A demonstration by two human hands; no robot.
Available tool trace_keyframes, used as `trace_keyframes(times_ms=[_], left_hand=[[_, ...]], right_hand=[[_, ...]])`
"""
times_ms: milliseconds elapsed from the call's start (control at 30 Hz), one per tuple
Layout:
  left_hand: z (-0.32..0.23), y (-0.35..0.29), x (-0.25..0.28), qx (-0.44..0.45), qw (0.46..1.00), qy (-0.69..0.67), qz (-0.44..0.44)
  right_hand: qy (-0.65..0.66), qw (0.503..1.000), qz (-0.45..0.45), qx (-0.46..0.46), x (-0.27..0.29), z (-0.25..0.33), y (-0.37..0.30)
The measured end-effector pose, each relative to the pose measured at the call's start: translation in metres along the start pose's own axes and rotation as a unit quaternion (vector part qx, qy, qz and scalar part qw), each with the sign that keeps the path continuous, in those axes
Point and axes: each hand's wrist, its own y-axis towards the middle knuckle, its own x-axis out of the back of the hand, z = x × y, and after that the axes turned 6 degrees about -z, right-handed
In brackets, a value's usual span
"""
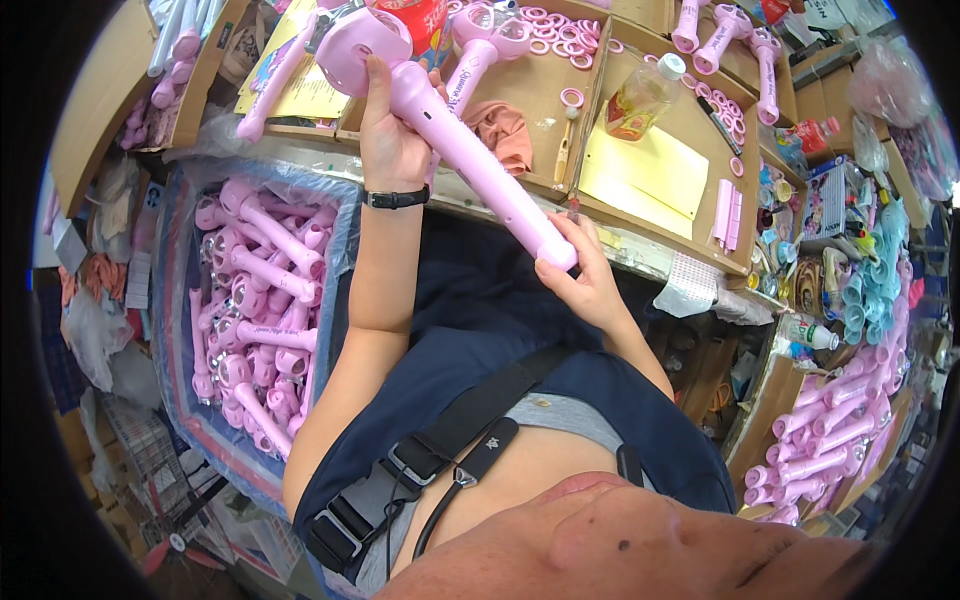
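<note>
A long pink toy wand (475,165) lies slantwise between my hands, its wide open-sided head at the upper left and its rounded handle end at the lower right. My left hand (396,140) is wrapped round the shaft just below the head, thumb up along it. The fingers of my right hand (590,280) close on the handle's bottom end. Behind my left hand, a second pink wand with a clear dome (482,50) rests on the workbench, partly hidden by the held one.
At my left stands a plastic-lined bin (172,330) heaped with pink wands. Cardboard trays on the bench hold pink rings (570,35), yellow paper (640,180), a bottle (645,98), a black marker (716,124) and an orange cloth (503,135). More pink handles (825,430) are piled at right.
</note>
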Motion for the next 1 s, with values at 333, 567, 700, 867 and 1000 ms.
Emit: trace_keyframes(times_ms=[333,567,700,867,1000], left_hand=[[-0.004,-0.007,-0.003,0.004,1.000,0.002,0.005],[0.019,-0.047,0.001,-0.035,0.972,0.129,0.196],[0.024,-0.061,0.014,-0.026,0.965,0.202,0.166],[0.028,-0.059,0.027,0.110,0.974,0.164,0.110],[0.050,-0.070,0.031,0.195,0.958,0.139,0.160]], right_hand=[[0.130,0.987,0.031,-0.090,-0.003,-0.012,0.001],[0.081,0.995,0.052,0.002,-0.020,-0.010,-0.001],[-0.116,0.988,-0.060,0.078,-0.006,-0.010,0.003],[-0.384,0.914,-0.129,0.017,0.079,-0.033,0.024],[-0.484,0.839,-0.180,0.169,0.103,-0.049,0.020]])
